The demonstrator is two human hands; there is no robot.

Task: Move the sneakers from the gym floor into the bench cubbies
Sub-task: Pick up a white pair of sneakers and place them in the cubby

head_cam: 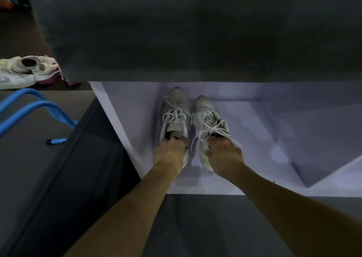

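- The pair of pale grey lace-up sneakers, the left sneaker [174, 117] and the right sneaker [210, 123], lies side by side, toes pointing inward, on the white floor of an open cubby [264, 131] under the dark grey padded bench [176, 31].
- Likely risk: the two shoes sit close together near the cubby's left half, so pulling the hands out carelessly could drag a heel back over the front edge.
- The right sneaker's loose white laces [215, 131] trail across the right hand; in my judgement they could snag on the fingers and tug the shoe askew.
- The left hand [169, 155] grips the left sneaker at its heel opening, with fingers tucked down inside the collar.
- The right hand [225, 157] holds the right sneaker's heel the same way, thumb curled round the outside.
- More shoes remain on the floor: a heap of white and pink sneakers [29, 70] at far left, beside a blue tubular frame [39, 108], so the job looks unfinished.
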